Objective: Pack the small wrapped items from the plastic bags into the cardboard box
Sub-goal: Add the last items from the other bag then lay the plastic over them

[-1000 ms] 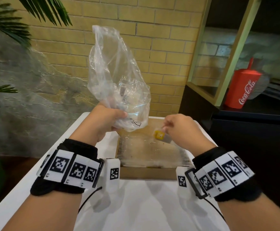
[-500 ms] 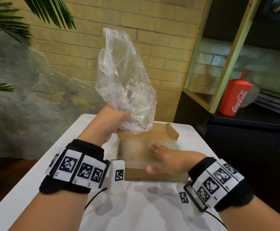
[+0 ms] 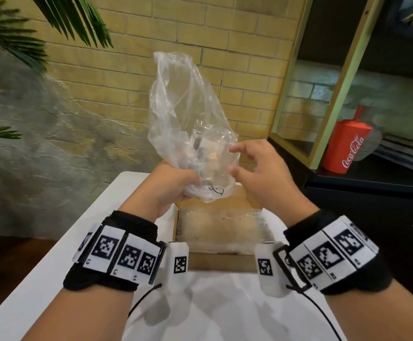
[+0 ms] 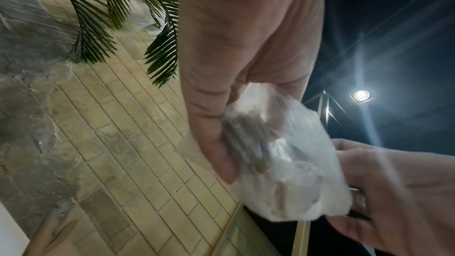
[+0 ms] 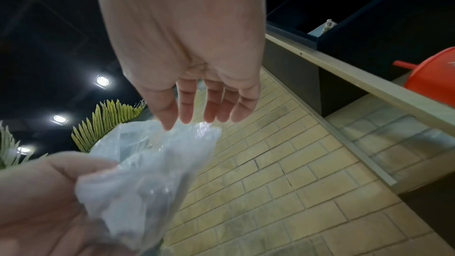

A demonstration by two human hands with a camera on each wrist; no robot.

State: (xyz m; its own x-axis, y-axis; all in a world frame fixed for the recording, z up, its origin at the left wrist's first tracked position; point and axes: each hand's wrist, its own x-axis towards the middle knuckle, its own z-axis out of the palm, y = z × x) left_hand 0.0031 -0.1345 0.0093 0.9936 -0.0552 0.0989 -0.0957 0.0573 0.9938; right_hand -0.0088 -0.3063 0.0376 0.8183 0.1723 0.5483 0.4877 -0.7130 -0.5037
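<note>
Up above the cardboard box (image 3: 221, 260), the left hand (image 3: 168, 190) gripped a clear plastic bag (image 3: 188, 124) by its bunched lower part, fingers curled round the film, so that most of the bag stood up above the fist. Small wrapped items (image 3: 204, 150) showed dimly through the plastic, just above and beside that grip. The right hand (image 3: 262, 175) hung beside the bag with fingers loosely spread and holding nothing, its fingertips (image 5: 187, 118) right at the crinkled film. Whether they touched it, I couldn't tell. The box sat on a white table (image 3: 53, 267), directly under both hands.
</note>
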